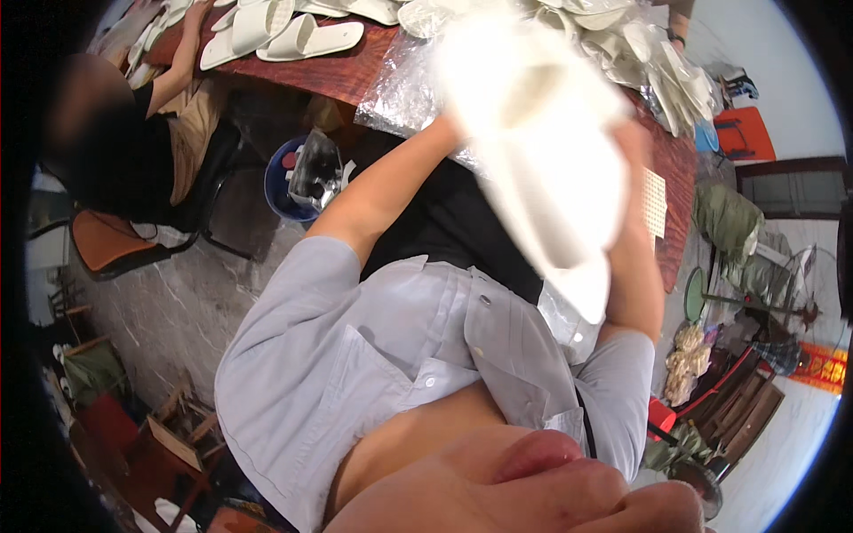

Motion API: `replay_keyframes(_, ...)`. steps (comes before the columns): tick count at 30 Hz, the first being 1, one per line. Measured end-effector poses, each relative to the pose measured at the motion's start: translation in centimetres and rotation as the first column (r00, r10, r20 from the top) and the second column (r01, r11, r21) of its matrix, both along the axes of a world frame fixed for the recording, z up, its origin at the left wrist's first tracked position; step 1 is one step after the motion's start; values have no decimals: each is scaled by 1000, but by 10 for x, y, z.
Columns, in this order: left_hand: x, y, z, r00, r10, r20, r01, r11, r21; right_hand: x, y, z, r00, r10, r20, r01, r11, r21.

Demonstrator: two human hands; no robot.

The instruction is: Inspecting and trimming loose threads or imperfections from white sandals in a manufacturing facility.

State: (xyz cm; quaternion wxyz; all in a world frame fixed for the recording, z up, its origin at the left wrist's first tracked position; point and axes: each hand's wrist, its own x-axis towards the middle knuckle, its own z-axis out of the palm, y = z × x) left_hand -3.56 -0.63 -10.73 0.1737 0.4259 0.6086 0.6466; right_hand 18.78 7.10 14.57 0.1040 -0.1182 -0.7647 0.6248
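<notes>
By the table's (346, 75) near edge, the slippers (555, 182) look light and flexible, best held along the sides, as the right hand (633, 149) grips them; the left hand's (454, 130) hold is hidden.

The blurred, broad-strapped slip-on footwear (555, 178) glares plain white above the reddish-brown, wood-look table (346, 73), which is streaked darker. The open-toed slippers (330, 38) by its near edge are cream; below that edge, the round bucket (276, 185) is deep blue.
</notes>
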Motion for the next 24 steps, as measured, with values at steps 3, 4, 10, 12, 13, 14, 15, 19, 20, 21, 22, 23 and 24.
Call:
replay_keyframes(3,27,19,36,729,62,-681,-406,840,-359,-42,-51,-47,965,260,-21,-241,921,307)
replay_keyframes(4,28,6,45,530,23,-848,-611,703,-363,-57,-66,-60,982,183,-35,-146,873,466)
replay_keyframes(10,49,1,83,636,-186,-749,-599,493,-631,-123,-71,-114,935,-273,-225,336,490,804)
replay_keyframes(12,39,-14,59,763,105,-637,-472,764,-440,-133,-11,-117,945,-259,-202,327,800,504)
replay_keyframes(13,37,-14,49,822,210,-530,-409,865,-292,-139,29,-136,903,-316,-292,422,782,458)
replay_keyframes(14,38,-14,41,875,290,-389,-364,922,-132,-141,55,-146,881,-398,-255,468,662,585)
replay_keyframes(15,39,-7,50,743,149,-652,-485,792,-371,-136,76,-157,841,-491,-227,491,518,700)
replay_keyframes(19,27,-1,32,501,63,-863,-659,674,-333,-122,105,-195,841,-538,-61,285,343,895)
replay_keyframes(20,28,-1,36,486,57,-872,-641,702,-311,-122,107,-195,835,-548,-48,282,350,893)
replay_keyframes(21,32,-1,39,502,120,-856,-634,725,-270,-121,107,-195,842,-535,-67,289,342,894)
replay_keyframes(22,32,-1,39,512,105,-853,-627,724,-287,-119,107,-197,852,-517,-83,292,337,895)
replay_keyframes(23,29,-2,39,528,157,-835,-614,750,-247,-121,109,-197,854,-520,-39,257,356,898)
replay_keyframes(24,28,-3,39,544,207,-813,-602,772,-206,-121,109,-199,852,-518,-81,295,346,891)
